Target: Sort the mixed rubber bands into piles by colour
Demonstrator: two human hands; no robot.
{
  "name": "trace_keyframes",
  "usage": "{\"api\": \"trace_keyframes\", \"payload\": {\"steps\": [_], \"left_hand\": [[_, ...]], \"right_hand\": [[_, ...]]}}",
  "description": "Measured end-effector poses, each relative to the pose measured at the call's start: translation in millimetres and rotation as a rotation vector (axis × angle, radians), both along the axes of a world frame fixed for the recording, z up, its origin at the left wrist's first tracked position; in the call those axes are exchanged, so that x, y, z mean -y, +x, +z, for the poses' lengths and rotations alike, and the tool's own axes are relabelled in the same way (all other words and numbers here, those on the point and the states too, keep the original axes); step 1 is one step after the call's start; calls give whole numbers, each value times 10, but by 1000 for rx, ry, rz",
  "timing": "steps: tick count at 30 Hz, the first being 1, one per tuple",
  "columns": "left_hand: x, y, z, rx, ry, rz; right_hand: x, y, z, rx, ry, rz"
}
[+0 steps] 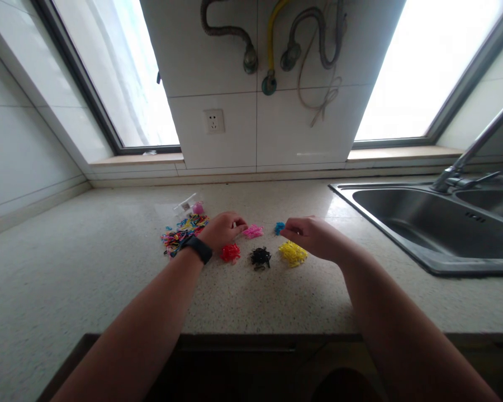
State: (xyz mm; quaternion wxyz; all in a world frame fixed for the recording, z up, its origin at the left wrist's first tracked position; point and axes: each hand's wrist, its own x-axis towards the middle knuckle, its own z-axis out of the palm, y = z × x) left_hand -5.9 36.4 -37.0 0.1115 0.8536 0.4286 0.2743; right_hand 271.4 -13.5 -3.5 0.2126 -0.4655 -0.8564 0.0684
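Note:
My left hand (pixel 223 230), with a dark watch on the wrist, is closed in a pinch at the left edge of a small pile of pink rubber bands (pixel 254 231). The fingers of my right hand (pixel 314 237) are pressed together beside a small blue pile of bands (pixel 279 228). Whatever either pinch holds is too small to make out. Nearer me lie a red pile (pixel 230 253), a black pile (pixel 260 257) and a yellow pile (pixel 293 254). Partly behind my left hand spreads a mixed-colour heap of bands (pixel 177 239).
A clear plastic bag (pixel 186 205) with something pink at its side lies behind the mixed heap. The speckled countertop (pixel 121 279) ends at a front edge below my forearms. To the right is a steel sink (pixel 385 220) with a faucet (pixel 456 170). A tiled wall stands behind.

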Motion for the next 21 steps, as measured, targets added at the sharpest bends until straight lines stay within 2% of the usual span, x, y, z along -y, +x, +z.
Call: {"api": "trace_keyframes", "payload": {"steps": [9, 15, 18, 21], "left_hand": [[-41, 33, -59, -2, 23, -34], [-23, -26, -20, 39, -17, -10], [-36, -162, -2, 122, -34, 15], [-97, -352, -7, 363, -55, 101]], "right_hand": [[8, -31, -1, 22, 3, 9], [-5, -29, -17, 4, -16, 22], [-11, -20, -32, -11, -28, 26], [-25, -28, -59, -25, -31, 19]]}}
